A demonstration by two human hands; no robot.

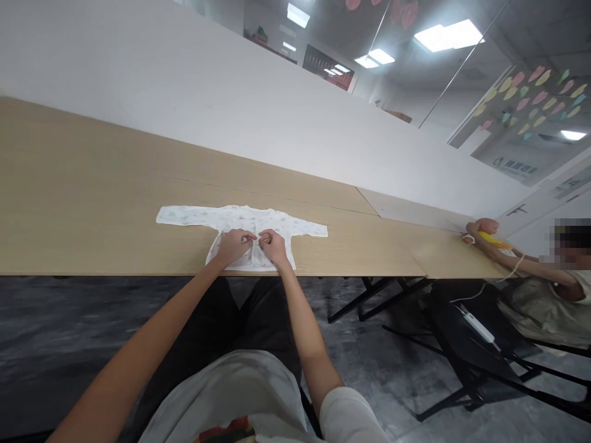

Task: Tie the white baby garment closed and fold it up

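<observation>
A small white baby shirt with a faint print lies spread on the wooden table, its sleeves stretched out to both sides. Its lower hem is close to the table's front edge. My left hand pinches the cloth at the shirt's front opening, just left of the middle. Facing it, my right hand pinches the other side of the same opening, with a narrow gap between the fingertips. Whatever small fastener may be between the fingers is too small to make out.
The long wooden table runs along a white wall. At the far right a person reaches toward a doll on the table. A black folding chair with a white power strip stands on the right.
</observation>
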